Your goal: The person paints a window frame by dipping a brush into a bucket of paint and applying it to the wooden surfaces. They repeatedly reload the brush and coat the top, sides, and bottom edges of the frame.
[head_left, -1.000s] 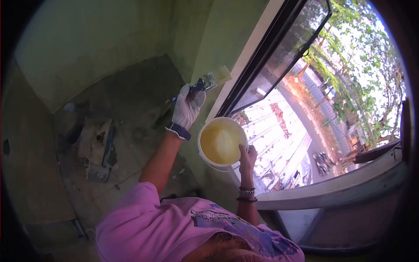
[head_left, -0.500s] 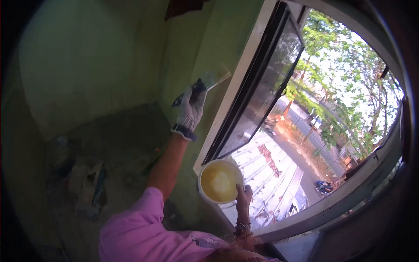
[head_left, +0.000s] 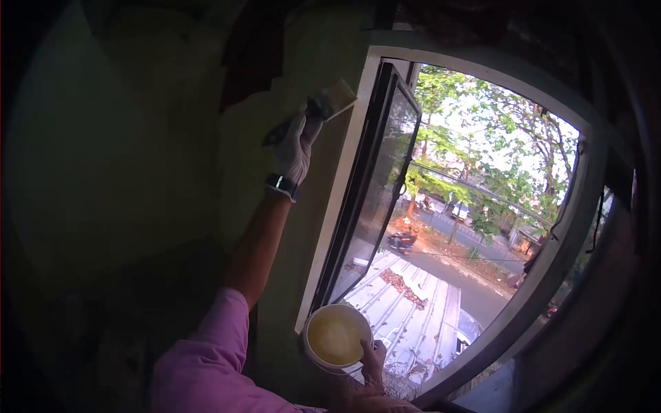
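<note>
My left hand (head_left: 296, 148), in a white glove with a dark band at the wrist, is closed round the handle of a wide paintbrush (head_left: 339, 98). The brush's pale bristle end points up and right, at the wall close beside the white window frame (head_left: 342, 158). Lower down, my bare right hand (head_left: 372, 359) grips the rim of a round white bucket (head_left: 338, 335) with the thumb over its edge. Pale yellow paint shows inside the bucket, which overlaps the lower corner of the window in this view.
A dark-framed glass pane (head_left: 375, 186) stands swung outward from the frame. Outside are a metal roof (head_left: 406, 296) strewn with dry leaves, a road and trees. A dark reddish patch (head_left: 255, 62) marks the upper wall. The room at left is very dark.
The view has tilted upward and the room looks darker. My left hand with the paintbrush has come up closer to the top of the window frame. The bucket sits lower in view.
</note>
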Demonstrator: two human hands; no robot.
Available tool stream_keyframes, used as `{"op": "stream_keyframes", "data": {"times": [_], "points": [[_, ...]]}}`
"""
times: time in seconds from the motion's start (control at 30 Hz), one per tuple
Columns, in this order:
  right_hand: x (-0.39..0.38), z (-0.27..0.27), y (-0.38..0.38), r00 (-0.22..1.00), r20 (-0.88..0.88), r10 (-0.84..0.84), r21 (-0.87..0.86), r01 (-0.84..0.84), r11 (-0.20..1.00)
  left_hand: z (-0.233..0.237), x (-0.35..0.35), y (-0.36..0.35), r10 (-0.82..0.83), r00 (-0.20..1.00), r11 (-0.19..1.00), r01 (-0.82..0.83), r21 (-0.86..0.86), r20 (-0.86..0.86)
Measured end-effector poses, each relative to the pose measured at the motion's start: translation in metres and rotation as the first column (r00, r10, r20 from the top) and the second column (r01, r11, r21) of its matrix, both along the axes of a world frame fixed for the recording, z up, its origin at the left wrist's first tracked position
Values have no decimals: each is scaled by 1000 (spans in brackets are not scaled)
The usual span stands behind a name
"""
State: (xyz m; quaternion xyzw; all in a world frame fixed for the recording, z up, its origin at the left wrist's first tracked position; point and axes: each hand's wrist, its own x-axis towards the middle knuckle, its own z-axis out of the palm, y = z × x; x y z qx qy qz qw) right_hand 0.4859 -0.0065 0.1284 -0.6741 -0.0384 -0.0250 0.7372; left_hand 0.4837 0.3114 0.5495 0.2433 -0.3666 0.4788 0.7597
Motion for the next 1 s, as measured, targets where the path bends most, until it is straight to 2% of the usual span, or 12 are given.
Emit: {"op": "stream_keyframes", "data": {"times": [0.13,0.23,0.3,0.37,0.4,0.47,0.53,0.6,0.7,0.73,0.87,1.0], "points": [[-12,9,0,997,-14,-71,64,71,995,82,1,-13,51,991,983,-72,170,122],[-16,10,-5,994,-2,-106,83,106,991,110,9,-23,-86,981,989,62,137,175],[-18,13,-9,974,37,-223,-60,225,973,111,7,-24,-197,959,975,169,147,205],[-22,4,-18,983,44,-177,30,176,984,76,19,-10,-368,924,917,342,203,105],[-32,13,-22,977,-38,-210,-39,209,977,52,19,0,-489,872,850,469,239,28],[-54,22,-30,974,-35,-224,-91,220,971,4,-12,-32,-35,986,978,1,208,162],[-69,11,-39,958,-62,-281,-116,273,955,-43,4,2,-388,915,909,399,122,-111],[-88,-2,-51,953,-83,-292,-50,289,956,-101,-12,-10,-274,932,957,288,23,-237],[-112,-7,-67,929,-205,-307,-109,290,951,-182,-44,-24,-488,755,835,551,19,-439],[-116,-8,-69,928,-207,-309,-107,292,950,-204,-42,-19,-404,763,914,355,-194,-505],[-117,-33,-81,932,-147,-331,-116,316,942,-256,-51,-24,-229,720,972,205,-114,-655],[-107,-50,-86,936,-98,-339,-170,320,932,-249,-58,-24,-12,749,1000,27,11,-662]]}}
